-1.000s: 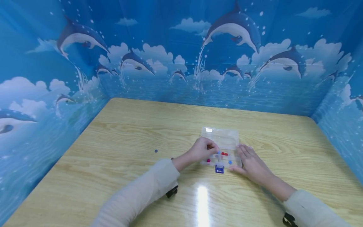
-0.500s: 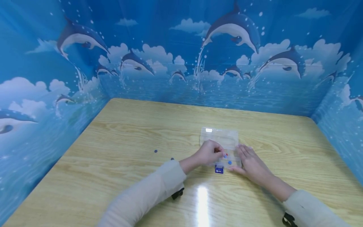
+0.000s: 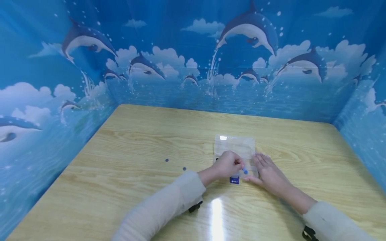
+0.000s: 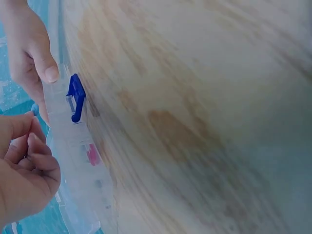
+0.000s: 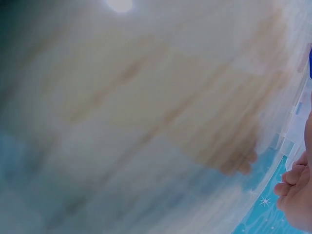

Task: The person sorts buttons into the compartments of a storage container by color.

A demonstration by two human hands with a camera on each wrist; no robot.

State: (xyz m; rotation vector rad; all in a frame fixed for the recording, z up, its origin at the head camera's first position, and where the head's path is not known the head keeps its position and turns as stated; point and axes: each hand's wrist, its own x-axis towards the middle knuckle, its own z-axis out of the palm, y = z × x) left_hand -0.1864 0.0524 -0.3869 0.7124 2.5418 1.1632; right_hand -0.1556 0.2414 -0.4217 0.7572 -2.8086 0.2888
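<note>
My left hand (image 3: 229,164) reaches over a clear plastic compartment box (image 3: 217,147) whose lid is folded back. Between thumb and finger it pinches a small blue piece (image 4: 34,108), its exact kind too small to tell. Just beyond those fingertips a round blue piece (image 3: 245,172) lies in a right-hand compartment. My right hand (image 3: 271,174) steadies the box, fairly straight fingers along its right side and the thumb at the front edge. A dark blue latch (image 3: 234,180) hangs at the box's front. Through the wall in the left wrist view shows a pink piece (image 4: 92,154); my left hand hides other compartments in the head view.
Two small dark discs, a farther disc (image 3: 167,160) and a nearer disc (image 3: 184,168), lie on the wooden table (image 3: 150,134) left of the box. A dolphin-printed curtain (image 3: 193,67) encloses the table's back and sides.
My left hand has moved right and nearer across the box with the small blue piece, towards the front right compartment. My right hand has stayed in place against the box.
</note>
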